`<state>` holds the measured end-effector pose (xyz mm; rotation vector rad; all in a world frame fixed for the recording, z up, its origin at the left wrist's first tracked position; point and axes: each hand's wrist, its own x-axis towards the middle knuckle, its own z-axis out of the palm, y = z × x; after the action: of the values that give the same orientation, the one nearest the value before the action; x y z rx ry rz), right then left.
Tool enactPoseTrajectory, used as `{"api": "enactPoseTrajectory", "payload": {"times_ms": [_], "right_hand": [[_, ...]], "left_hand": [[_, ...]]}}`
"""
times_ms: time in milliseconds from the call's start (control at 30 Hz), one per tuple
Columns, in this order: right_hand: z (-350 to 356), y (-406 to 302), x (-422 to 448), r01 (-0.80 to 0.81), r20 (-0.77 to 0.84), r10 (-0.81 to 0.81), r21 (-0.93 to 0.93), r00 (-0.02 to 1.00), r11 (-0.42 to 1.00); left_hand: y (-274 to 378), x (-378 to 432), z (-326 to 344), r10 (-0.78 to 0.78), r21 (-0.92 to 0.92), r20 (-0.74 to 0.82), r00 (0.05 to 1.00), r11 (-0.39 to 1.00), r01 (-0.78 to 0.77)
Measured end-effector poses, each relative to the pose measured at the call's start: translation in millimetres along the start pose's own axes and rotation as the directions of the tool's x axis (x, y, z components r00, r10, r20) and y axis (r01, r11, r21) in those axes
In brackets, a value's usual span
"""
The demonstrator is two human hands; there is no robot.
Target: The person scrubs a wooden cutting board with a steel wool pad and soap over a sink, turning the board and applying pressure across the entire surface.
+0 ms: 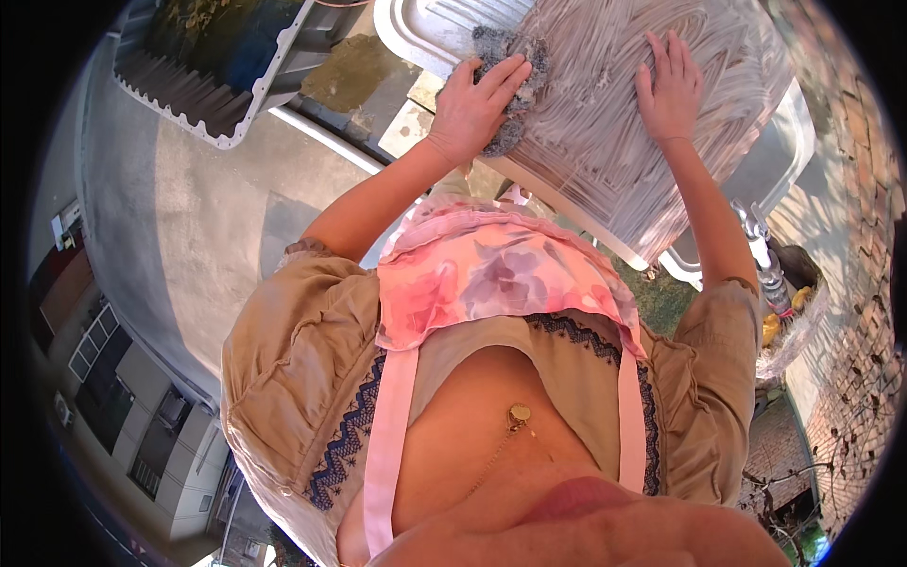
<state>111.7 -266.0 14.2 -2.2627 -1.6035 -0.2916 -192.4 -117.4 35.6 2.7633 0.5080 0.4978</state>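
My left hand [475,103] presses on a grey, rough-textured scrubbing cloth [535,60], fingers bent over it; part of the cloth is hidden under the hand. The cloth lies at the left edge of a brown, wood-like board [595,99]. Whitish, streaky suds in curved strokes cover most of this board. Flat on its right part rests my right hand [669,92], holding nothing, with the thumb apart from the fingers. Beneath the board is a white sink [425,35] with a ribbed washboard part; its rim shows on both sides.
A metal tap [755,230] stands right of the board, near a hanging mesh bag [786,340] with yellow things inside. To the upper left is a large grey plastic bin [244,124] holding dark water. A brick wall [861,177] runs along the right. Concrete floor [205,191] spreads left.
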Motion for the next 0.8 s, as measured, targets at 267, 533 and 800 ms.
{"api": "enactPoseTrajectory", "payload": {"times_ms": [267,533,800], "right_hand": [[5,2,-3,-0.002,-0.002,0.002,-0.026,1.0,1.0],[1,6,-2,-0.012,-0.017,0.012,-0.011,1.0,1.0],[-5,8,-5,-0.071,-0.125,0.111,0.288,0.986,0.955]], "left_hand": [[3,-49,1,-0.095,-0.007,-0.042,0.995,0.995,0.095],[-1,25,17,0.016,0.084,-0.036,0.999,0.996,-0.013],[6,-9,9,0.117,0.193,0.119,0.986,0.971,-0.138]]}}
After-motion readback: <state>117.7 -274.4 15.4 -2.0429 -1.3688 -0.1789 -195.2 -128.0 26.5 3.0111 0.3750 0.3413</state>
